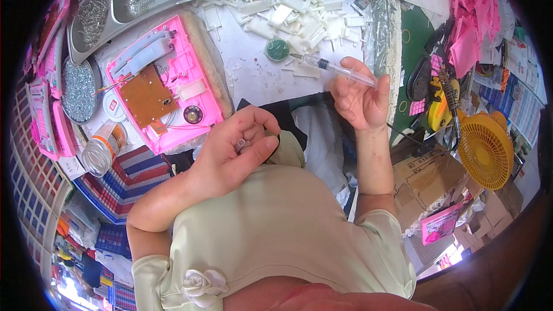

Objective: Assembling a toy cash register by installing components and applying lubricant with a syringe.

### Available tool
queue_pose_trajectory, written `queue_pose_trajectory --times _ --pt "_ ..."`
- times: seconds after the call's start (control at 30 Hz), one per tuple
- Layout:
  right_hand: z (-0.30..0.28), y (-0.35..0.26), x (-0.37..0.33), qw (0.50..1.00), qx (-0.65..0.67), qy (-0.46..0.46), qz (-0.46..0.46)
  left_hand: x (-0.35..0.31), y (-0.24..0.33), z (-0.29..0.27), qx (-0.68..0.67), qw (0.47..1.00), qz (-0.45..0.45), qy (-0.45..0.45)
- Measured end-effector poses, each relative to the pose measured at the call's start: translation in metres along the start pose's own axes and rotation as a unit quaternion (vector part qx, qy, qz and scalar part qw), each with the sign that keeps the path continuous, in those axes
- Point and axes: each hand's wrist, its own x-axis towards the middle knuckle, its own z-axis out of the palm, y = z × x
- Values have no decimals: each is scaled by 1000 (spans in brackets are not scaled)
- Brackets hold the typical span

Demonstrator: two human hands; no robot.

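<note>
My right hand (362,97) grips a clear plastic syringe (314,61) with a dark plunger seal, its thumb by the outer end. The syringe points left, and its tip is at a small round dark green piece (277,49) on the white worktop. My left hand (233,148) is curled in front of my body, closed around a small pale tube-like piece (241,144), mostly hidden by the fingers. Beyond that hand lies an open pink plastic casing (213,101) with a brown circuit board (145,97), thin wires and a small round speaker (193,114).
White plastic parts (305,29) are heaped at the back. Metal trays (109,0) and a round dish (80,89) of small screws stand at the left, near a tipped glass jar (103,148). At right are pink parts (466,40) and a yellow fan (485,151).
</note>
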Motion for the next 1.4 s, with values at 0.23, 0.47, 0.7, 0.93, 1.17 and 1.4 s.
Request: queue_pose_trajectory --times 0.23,0.47,0.7,0.93,1.17,1.4 --pt "18 5 -9 985 119 125 -20 -1 -3 1 -27 1000 1 1" --pt "23 10 -6 974 150 169 -15 0 -1 1 -11 1000 -9 0" --pt "25 16 -5 965 203 165 -6 0 -3 0 -11 1000 0 8" --pt "29 18 -5 960 218 174 -18 0 -5 -2 -27 1000 -4 3" --pt "29 21 -5 958 224 176 -24 -1 -6 -1 -36 999 2 4" --pt "31 21 -4 960 203 188 -24 -1 -3 -2 -27 1000 -3 3"
